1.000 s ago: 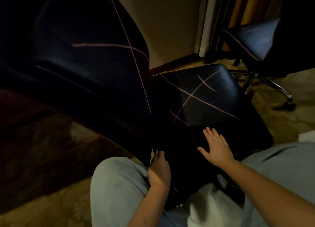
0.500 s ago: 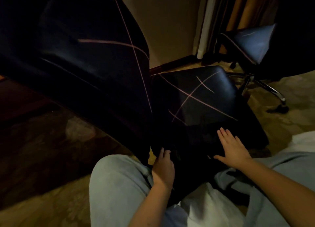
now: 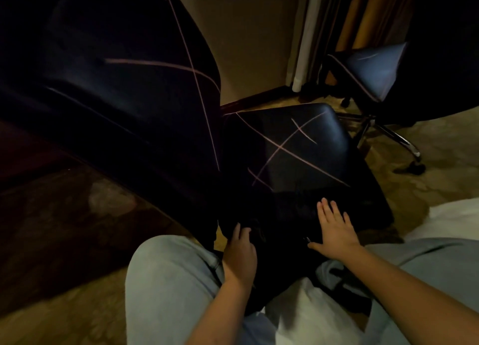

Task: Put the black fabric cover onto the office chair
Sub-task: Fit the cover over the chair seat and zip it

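An office chair lies tilted in front of me, its tall backrest (image 3: 116, 93) filling the upper left and its seat (image 3: 290, 158) in the middle. Both are black with thin pale crossing lines. The black fabric cover (image 3: 280, 215) is dark and bunched at the seat's near edge. My left hand (image 3: 239, 251) rests at the seat's near left corner with fingers curled into the dark fabric. My right hand (image 3: 334, 228) lies flat on the near part of the seat, fingers straight and spread.
My knees in light grey trousers (image 3: 168, 280) frame the seat's near edge. A second office chair (image 3: 373, 67) on a chrome star base (image 3: 388, 134) stands at the back right by a curtain (image 3: 303, 33). Patterned carpet (image 3: 414, 178) lies all around.
My right hand slid right over the seat's near edge and then back to the left. My left hand stayed at the corner. The view shifted slightly.
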Demonstrator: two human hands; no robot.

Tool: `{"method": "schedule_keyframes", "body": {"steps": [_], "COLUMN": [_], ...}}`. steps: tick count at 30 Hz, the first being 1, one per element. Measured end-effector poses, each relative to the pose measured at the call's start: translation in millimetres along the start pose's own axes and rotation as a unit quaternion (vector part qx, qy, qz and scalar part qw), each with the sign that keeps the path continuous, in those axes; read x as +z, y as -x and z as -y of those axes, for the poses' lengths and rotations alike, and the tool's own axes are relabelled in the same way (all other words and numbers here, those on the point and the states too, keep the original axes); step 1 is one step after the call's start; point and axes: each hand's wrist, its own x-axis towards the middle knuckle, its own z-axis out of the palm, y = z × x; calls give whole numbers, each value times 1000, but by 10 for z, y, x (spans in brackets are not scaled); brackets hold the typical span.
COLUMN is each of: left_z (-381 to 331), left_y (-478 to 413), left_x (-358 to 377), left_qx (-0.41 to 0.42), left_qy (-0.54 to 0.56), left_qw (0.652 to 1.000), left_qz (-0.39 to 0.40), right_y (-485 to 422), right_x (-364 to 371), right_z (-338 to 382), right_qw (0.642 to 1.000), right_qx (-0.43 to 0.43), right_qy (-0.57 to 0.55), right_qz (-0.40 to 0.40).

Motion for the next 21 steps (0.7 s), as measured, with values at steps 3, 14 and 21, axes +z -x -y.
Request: {"method": "schedule_keyframes", "body": {"steps": [3, 14, 21], "left_z": [2, -22, -29], "left_y": [-19, -55, -51], "left_x": [24, 114, 150], "left_qx": [2, -1, -10], "left_qy": [4, -9, 3], "left_qw": [1000, 1000, 1000], "left_qz": [0, 21, 1], "right_y": [15, 187, 197], "right_x": [3, 19, -75], "right_z": [94, 680, 897], "right_qw": [1000, 998, 994], "right_qx": [11, 17, -77], "right_qy": [-19, -66, -67], "right_qz": [5, -2, 28]}}
